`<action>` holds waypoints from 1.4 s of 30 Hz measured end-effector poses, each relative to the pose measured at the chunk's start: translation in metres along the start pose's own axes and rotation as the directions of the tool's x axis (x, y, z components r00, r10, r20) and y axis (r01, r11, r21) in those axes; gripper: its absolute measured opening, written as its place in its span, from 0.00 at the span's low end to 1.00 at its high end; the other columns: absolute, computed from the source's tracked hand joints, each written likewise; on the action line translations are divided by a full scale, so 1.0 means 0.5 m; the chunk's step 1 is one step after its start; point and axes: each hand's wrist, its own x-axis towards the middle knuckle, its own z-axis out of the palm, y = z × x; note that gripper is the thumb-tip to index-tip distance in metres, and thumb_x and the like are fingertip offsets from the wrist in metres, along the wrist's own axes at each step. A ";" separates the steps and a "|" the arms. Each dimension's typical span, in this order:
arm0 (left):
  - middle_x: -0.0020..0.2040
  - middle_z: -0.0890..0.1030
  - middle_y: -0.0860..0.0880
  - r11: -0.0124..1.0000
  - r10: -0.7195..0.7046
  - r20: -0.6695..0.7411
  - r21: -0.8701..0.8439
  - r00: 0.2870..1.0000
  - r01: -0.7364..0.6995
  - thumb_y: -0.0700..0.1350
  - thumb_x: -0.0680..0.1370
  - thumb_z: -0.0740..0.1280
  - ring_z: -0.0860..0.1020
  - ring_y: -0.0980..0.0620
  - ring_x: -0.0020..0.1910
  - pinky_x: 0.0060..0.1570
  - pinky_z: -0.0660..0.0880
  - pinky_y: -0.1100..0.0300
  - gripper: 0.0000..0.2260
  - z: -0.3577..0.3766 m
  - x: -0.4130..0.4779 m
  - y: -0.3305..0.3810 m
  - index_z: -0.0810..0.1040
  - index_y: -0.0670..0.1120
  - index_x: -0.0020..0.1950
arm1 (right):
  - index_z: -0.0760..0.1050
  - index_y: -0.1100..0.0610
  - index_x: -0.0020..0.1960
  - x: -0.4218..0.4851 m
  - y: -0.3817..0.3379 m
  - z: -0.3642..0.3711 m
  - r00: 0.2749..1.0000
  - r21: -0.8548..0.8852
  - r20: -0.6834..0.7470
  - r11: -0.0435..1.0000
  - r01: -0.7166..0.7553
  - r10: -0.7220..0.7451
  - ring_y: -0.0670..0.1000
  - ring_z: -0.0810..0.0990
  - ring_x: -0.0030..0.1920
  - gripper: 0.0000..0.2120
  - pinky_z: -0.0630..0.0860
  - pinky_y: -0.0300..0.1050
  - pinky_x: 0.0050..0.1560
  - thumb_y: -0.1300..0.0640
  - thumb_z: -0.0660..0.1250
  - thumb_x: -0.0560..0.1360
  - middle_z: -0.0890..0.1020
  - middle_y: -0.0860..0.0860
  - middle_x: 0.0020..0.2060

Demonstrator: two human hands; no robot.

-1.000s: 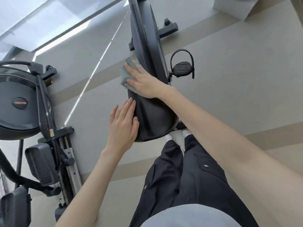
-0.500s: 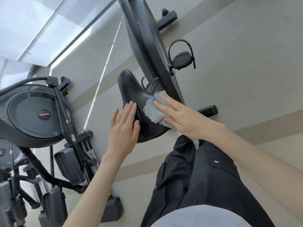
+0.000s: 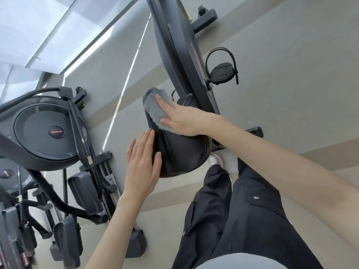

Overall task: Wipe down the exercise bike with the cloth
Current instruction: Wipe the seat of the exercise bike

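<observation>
You are at the seat-wiping step: your right hand presses the blue-grey cloth flat onto the narrow nose of the black seat of the exercise bike. The fingers of that hand lie straight and close together on top of the cloth, pushing it down and not pinching it. Your left hand rests against the left edge of the seat, its fingers straight and side by side, thumb on the seat's flank, holding nothing; it looks to be steadying the seat. The wide back of the seat lies bare of the cloth, so the next move probably calls for drawing the cloth back along the leather with even pressure. After that the frame and the pedal on the far side will likely need their turn. Watch that the loose edge of the cloth does not fold under your palm.
</observation>
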 end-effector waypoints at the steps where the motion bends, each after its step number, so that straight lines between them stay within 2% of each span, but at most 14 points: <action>1: 0.74 0.64 0.44 1.000 -0.002 -0.005 0.001 1.000 0.002 0.46 0.81 0.52 0.60 0.50 0.74 0.74 0.49 0.54 0.23 -0.001 0.002 -0.001 0.61 0.39 0.74 | 0.36 0.60 0.75 0.024 -0.009 -0.001 1.000 0.010 -0.026 1.000 0.013 -0.013 0.60 0.48 0.75 0.31 0.55 0.53 0.72 0.51 0.50 0.82 0.39 0.59 0.75; 5: 0.74 0.64 0.44 1.000 0.001 -0.021 0.005 1.000 -0.001 0.46 0.81 0.53 0.59 0.51 0.74 0.74 0.48 0.55 0.23 -0.005 0.016 -0.002 0.61 0.40 0.74 | 0.41 0.60 0.76 0.090 -0.028 -0.014 0.995 0.082 -0.100 0.997 0.004 0.004 0.61 0.43 0.75 0.30 0.49 0.53 0.73 0.52 0.52 0.82 0.42 0.63 0.74; 9: 0.74 0.64 0.44 1.000 0.013 -0.032 -0.001 0.999 -0.013 0.47 0.81 0.52 0.59 0.51 0.74 0.74 0.48 0.55 0.23 -0.008 0.016 0.001 0.60 0.40 0.75 | 0.42 0.55 0.77 0.072 -0.028 -0.009 0.990 0.155 -0.140 0.988 -0.007 0.029 0.62 0.54 0.73 0.30 0.55 0.51 0.70 0.50 0.54 0.81 0.44 0.61 0.75; 12: 0.74 0.64 0.44 1.000 0.028 -0.041 -0.011 0.999 -0.028 0.47 0.81 0.52 0.58 0.51 0.74 0.74 0.49 0.54 0.23 -0.011 0.014 0.001 0.60 0.41 0.75 | 0.39 0.52 0.76 0.016 -0.022 0.008 0.992 0.029 -0.120 0.999 -0.040 0.043 0.65 0.68 0.65 0.32 0.67 0.54 0.61 0.48 0.53 0.81 0.44 0.58 0.76; 14: 0.74 0.64 0.45 0.999 0.042 -0.035 -0.016 0.999 -0.042 0.47 0.81 0.52 0.59 0.51 0.74 0.74 0.50 0.53 0.23 -0.012 0.015 -0.002 0.60 0.41 0.75 | 0.39 0.49 0.76 -0.028 -0.017 0.017 0.989 -0.088 -0.123 0.991 -0.096 0.085 0.65 0.73 0.61 0.31 0.69 0.56 0.55 0.45 0.51 0.80 0.52 0.55 0.76; 18: 0.75 0.63 0.46 0.995 0.102 0.013 -0.007 0.995 -0.102 0.47 0.81 0.51 0.59 0.52 0.74 0.74 0.49 0.52 0.23 -0.009 0.026 -0.007 0.60 0.43 0.75 | 0.49 0.51 0.76 -0.101 -0.015 0.033 0.972 -0.143 -0.192 0.976 -0.166 0.137 0.60 0.70 0.64 0.27 0.70 0.57 0.58 0.45 0.50 0.80 0.66 0.56 0.70; 20: 0.75 0.63 0.47 0.990 0.141 0.033 -0.001 0.989 -0.141 0.47 0.81 0.52 0.60 0.52 0.74 0.74 0.50 0.51 0.22 -0.008 0.036 -0.009 0.61 0.44 0.75 | 0.53 0.52 0.76 -0.135 -0.014 0.050 0.963 -0.081 -0.236 0.985 -0.153 0.130 0.58 0.66 0.68 0.26 0.66 0.55 0.65 0.47 0.52 0.81 0.64 0.57 0.71; 23: 0.75 0.63 0.48 0.980 0.199 0.047 -0.005 0.979 -0.199 0.47 0.81 0.53 0.60 0.53 0.74 0.74 0.50 0.50 0.22 -0.006 0.046 -0.020 0.62 0.44 0.75 | 0.53 0.55 0.76 -0.184 -0.009 0.084 0.939 0.046 -0.322 0.992 -0.117 0.125 0.55 0.55 0.74 0.25 0.49 0.41 0.70 0.51 0.55 0.81 0.58 0.58 0.74; 25: 0.75 0.63 0.48 0.970 0.244 0.044 -0.015 0.969 -0.243 0.47 0.81 0.53 0.59 0.54 0.74 0.74 0.50 0.49 0.22 -0.005 0.051 -0.034 0.62 0.45 0.75 | 0.52 0.55 0.76 -0.206 -0.010 0.112 0.909 0.131 -0.386 0.985 -0.114 0.157 0.52 0.50 0.75 0.26 0.44 0.35 0.69 0.52 0.55 0.81 0.55 0.57 0.75; 30: 0.75 0.62 0.49 0.923 0.379 0.025 -0.083 0.925 -0.376 0.49 0.82 0.51 0.57 0.56 0.74 0.74 0.49 0.47 0.22 0.001 0.063 -0.082 0.62 0.46 0.75 | 0.49 0.51 0.76 -0.218 -0.036 0.198 0.775 0.305 -0.541 0.935 -0.181 0.327 0.47 0.45 0.75 0.26 0.45 0.36 0.71 0.50 0.52 0.81 0.46 0.52 0.76; 34: 0.75 0.63 0.48 0.855 0.513 0.009 -0.089 0.858 -0.511 0.49 0.81 0.50 0.57 0.54 0.75 0.74 0.49 0.47 0.22 0.008 0.080 -0.117 0.62 0.45 0.75 | 0.57 0.51 0.74 -0.184 -0.047 0.200 0.638 0.366 -0.639 0.899 -0.241 0.431 0.50 0.59 0.72 0.23 0.56 0.38 0.68 0.52 0.55 0.81 0.61 0.53 0.72; 36: 0.75 0.63 0.48 0.823 0.564 0.009 -0.093 0.826 -0.560 0.50 0.81 0.50 0.57 0.53 0.75 0.74 0.49 0.47 0.23 0.011 0.090 -0.132 0.62 0.45 0.75 | 0.63 0.49 0.72 -0.170 -0.041 0.180 0.607 0.386 -0.650 0.887 -0.255 0.457 0.47 0.67 0.65 0.20 0.60 0.33 0.61 0.51 0.58 0.80 0.70 0.50 0.66; 39: 0.75 0.62 0.47 0.776 0.628 0.000 -0.069 0.778 -0.626 0.51 0.80 0.50 0.57 0.52 0.75 0.74 0.47 0.48 0.24 0.011 0.101 -0.147 0.62 0.45 0.75 | 0.74 0.44 0.61 -0.162 -0.037 0.145 0.579 0.483 -0.623 0.841 -0.245 0.526 0.42 0.75 0.51 0.13 0.66 0.30 0.48 0.49 0.62 0.77 0.79 0.43 0.51; 42: 0.75 0.62 0.46 0.747 0.663 -0.009 -0.054 0.748 -0.663 0.51 0.80 0.50 0.57 0.51 0.75 0.74 0.45 0.49 0.24 0.010 0.106 -0.155 0.61 0.45 0.75 | 0.77 0.41 0.50 -0.154 -0.047 0.149 0.496 0.586 -0.636 0.788 -0.188 0.591 0.43 0.77 0.45 0.06 0.70 0.37 0.48 0.49 0.63 0.76 0.80 0.41 0.42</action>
